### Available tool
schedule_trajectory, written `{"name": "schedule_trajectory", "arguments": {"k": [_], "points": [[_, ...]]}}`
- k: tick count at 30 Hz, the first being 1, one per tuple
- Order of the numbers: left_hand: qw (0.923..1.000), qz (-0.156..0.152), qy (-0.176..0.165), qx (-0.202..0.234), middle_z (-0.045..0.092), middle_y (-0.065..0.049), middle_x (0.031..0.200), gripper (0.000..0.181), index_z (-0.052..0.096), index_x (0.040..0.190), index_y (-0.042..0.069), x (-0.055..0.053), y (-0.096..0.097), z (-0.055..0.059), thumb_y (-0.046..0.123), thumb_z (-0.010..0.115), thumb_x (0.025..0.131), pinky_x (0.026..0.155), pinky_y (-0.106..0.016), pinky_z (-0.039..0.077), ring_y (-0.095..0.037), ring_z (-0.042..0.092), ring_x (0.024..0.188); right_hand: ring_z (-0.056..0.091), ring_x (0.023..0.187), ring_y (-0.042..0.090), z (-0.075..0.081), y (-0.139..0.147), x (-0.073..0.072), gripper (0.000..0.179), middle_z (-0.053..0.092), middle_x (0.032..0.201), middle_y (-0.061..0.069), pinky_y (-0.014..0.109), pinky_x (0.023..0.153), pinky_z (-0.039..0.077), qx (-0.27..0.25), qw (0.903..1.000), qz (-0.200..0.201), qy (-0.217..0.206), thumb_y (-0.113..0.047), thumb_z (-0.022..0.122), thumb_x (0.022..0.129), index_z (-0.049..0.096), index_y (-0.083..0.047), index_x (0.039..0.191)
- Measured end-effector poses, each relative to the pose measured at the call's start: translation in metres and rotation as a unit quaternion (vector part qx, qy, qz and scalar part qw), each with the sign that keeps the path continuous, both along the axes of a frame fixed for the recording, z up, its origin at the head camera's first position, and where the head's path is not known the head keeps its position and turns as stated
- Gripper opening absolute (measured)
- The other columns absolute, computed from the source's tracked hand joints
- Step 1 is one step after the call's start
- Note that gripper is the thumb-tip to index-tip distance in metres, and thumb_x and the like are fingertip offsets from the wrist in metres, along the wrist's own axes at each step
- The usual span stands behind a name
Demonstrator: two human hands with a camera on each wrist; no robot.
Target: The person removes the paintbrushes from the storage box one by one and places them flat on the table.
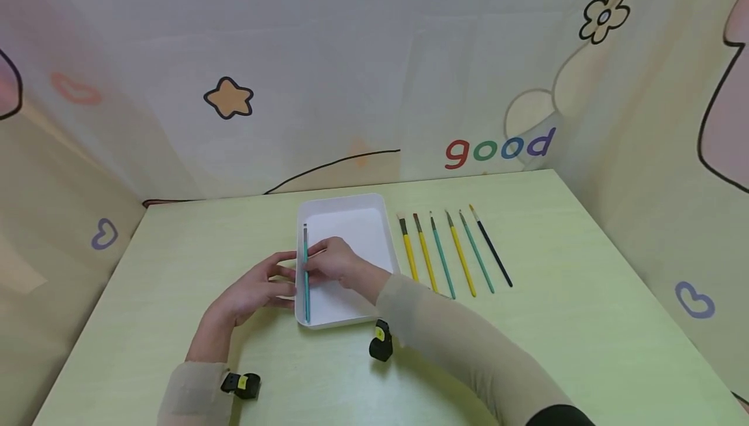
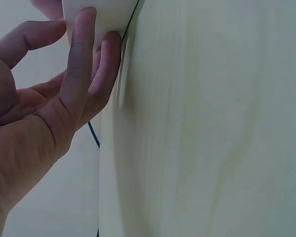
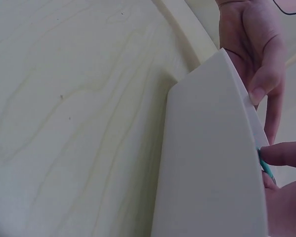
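A white rectangular tray [image 1: 354,221] lies on the table. Along its left inner side is a teal paintbrush [image 1: 307,299], bristle end pointing to the far side. My right hand [image 1: 339,263] reaches into the tray and pinches this brush near its middle; the right wrist view shows a short teal piece of the handle [image 3: 266,169] by the fingertips. Against the tray's left outer wall rest the spread fingers of my left hand [image 1: 254,291]. In the left wrist view, its fingertips touch the white tray wall [image 2: 108,15].
To the right of the tray several paintbrushes lie in a row, among them a thick yellow brush [image 1: 409,250], a teal brush [image 1: 443,257] and a dark blue brush [image 1: 494,250]. A printed curtain [image 1: 351,88] hangs behind the table [image 1: 585,322].
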State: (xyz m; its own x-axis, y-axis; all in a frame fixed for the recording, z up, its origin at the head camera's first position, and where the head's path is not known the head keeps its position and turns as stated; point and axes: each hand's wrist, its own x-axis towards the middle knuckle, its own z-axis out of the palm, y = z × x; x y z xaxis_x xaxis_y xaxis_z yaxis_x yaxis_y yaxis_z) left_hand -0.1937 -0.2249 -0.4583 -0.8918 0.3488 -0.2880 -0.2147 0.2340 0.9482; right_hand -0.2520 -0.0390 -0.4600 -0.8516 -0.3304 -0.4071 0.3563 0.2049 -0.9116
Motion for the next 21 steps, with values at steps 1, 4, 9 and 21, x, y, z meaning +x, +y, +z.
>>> {"name": "schedule_trajectory", "arguments": {"k": [1,4,9,21], "points": [[1.0000,0.001,-0.001,-0.002,0.046,-0.028,0.134,0.075,0.027,0.158,0.003,0.000,0.000,0.000,0.001,0.064,0.093,0.088,-0.045,0.060,-0.033,0.063,0.106,0.071,0.072,0.020,0.001,0.001,-0.001,0.025,0.070,0.091,0.014,0.033,0.072,0.063,-0.008,1.0000,-0.001,-0.005,0.008,0.070,0.090,0.064,0.006,0.115],[1.0000,0.003,-0.003,-0.007,0.046,-0.028,0.135,0.076,0.027,0.159,0.005,0.000,0.001,0.001,0.002,0.065,0.093,0.088,-0.045,0.060,-0.034,0.063,0.107,0.072,0.073,0.023,0.003,0.007,-0.002,0.025,0.070,0.091,0.017,0.036,0.072,0.063,-0.025,0.9995,-0.002,-0.019,0.009,0.068,0.091,0.063,0.007,0.116],[0.9999,0.004,-0.002,-0.016,0.046,-0.028,0.136,0.078,0.026,0.159,0.006,0.000,0.002,0.001,0.002,0.067,0.093,0.088,-0.045,0.060,-0.035,0.063,0.108,0.073,0.076,0.026,0.009,0.017,-0.003,0.029,0.071,0.095,0.020,0.039,0.074,0.063,-0.033,0.9990,0.004,-0.029,0.008,0.067,0.092,0.060,0.007,0.120],[0.9998,0.009,-0.005,-0.019,0.047,-0.027,0.136,0.076,0.027,0.159,0.006,-0.001,0.001,-0.002,0.002,0.067,0.094,0.088,-0.044,0.060,-0.034,0.063,0.107,0.070,0.086,0.025,0.020,0.040,0.002,0.033,0.068,0.104,0.020,0.037,0.074,0.063,-0.042,0.9984,0.017,-0.035,0.004,0.066,0.095,0.057,0.007,0.127]]}}
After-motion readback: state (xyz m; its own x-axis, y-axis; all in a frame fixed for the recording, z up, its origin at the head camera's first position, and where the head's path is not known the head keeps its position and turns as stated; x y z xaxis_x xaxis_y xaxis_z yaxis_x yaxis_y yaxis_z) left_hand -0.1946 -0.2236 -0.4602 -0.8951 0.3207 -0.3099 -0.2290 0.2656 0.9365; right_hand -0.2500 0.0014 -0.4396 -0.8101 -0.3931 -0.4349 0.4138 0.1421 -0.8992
